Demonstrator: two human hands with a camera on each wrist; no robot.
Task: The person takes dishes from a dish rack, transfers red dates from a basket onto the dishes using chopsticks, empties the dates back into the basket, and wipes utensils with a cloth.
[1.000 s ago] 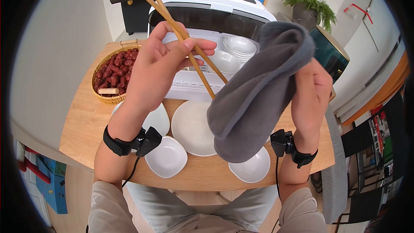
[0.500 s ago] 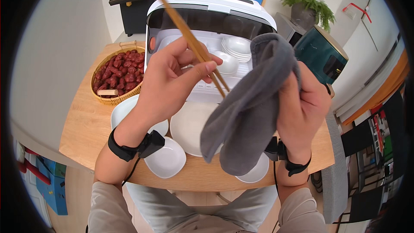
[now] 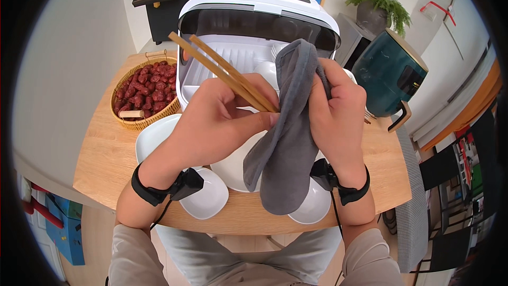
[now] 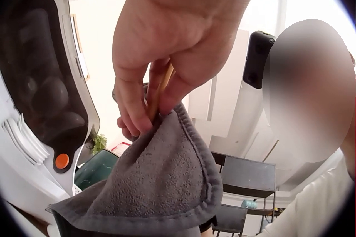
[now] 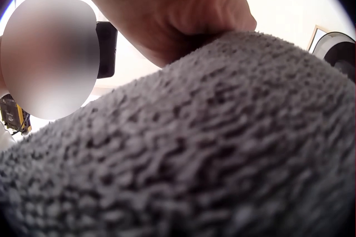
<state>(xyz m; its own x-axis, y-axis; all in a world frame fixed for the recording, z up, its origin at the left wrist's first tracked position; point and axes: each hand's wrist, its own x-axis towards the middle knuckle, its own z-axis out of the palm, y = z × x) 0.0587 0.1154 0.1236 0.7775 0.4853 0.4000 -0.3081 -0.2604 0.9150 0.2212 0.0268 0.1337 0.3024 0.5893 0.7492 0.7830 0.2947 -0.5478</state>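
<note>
My left hand pinches a pair of wooden chopsticks between thumb and fingers. Their far ends point up and to the left, while the near ends disappear behind a fold of grey cloth. My right hand grips that cloth from the right side, and its lower part hangs over the table. In the left wrist view, the left fingertips are right at the cloth's edge, with a bit of chopstick showing between them. Cloth fills most of the right wrist view and hides the right fingers.
Behind the hands stands a white dish cabinet with its dark lid raised and white bowls inside. A basket of red dates is at left, a green air fryer at right. White dishes lie on the wooden table below.
Both hands have come closer together and lower. The chopsticks' lower ends have gone into the cloth's folds, and the left fingers now meet the cloth.
</note>
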